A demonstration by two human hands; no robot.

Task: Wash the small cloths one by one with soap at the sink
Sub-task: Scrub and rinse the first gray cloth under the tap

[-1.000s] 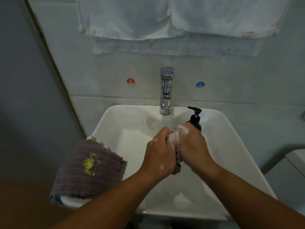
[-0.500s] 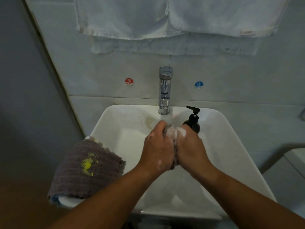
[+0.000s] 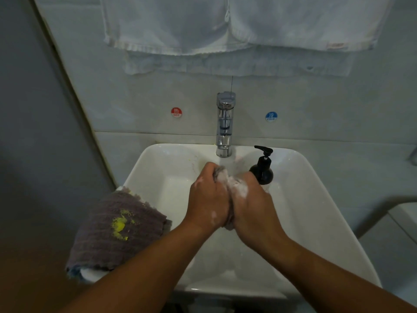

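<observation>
Over the white ceramic basin (image 3: 316, 211), the left hand (image 3: 208, 199) and the right hand (image 3: 252, 204) press together, fingers curled tight around a small grey, soapy cloth (image 3: 222, 175) bunched between the palms; only its top and a bit at the heels of the hands show. White lather coats the right hand's thumb side. The cloth sits just below the spout of the upright chrome tap (image 3: 224, 125), where water appears to be running. A round black pump soap bottle (image 3: 262, 171) stands just beside the right hand, so wide elbow swings could tip it. To scrub well, the palms should roll against each other, turning the cloth so fresh faces meet the foam, low in the basin to limit splashing. A purple-grey ribbed cloth with a yellow stain (image 3: 117, 229) waits draped over the basin's left rim.
</observation>
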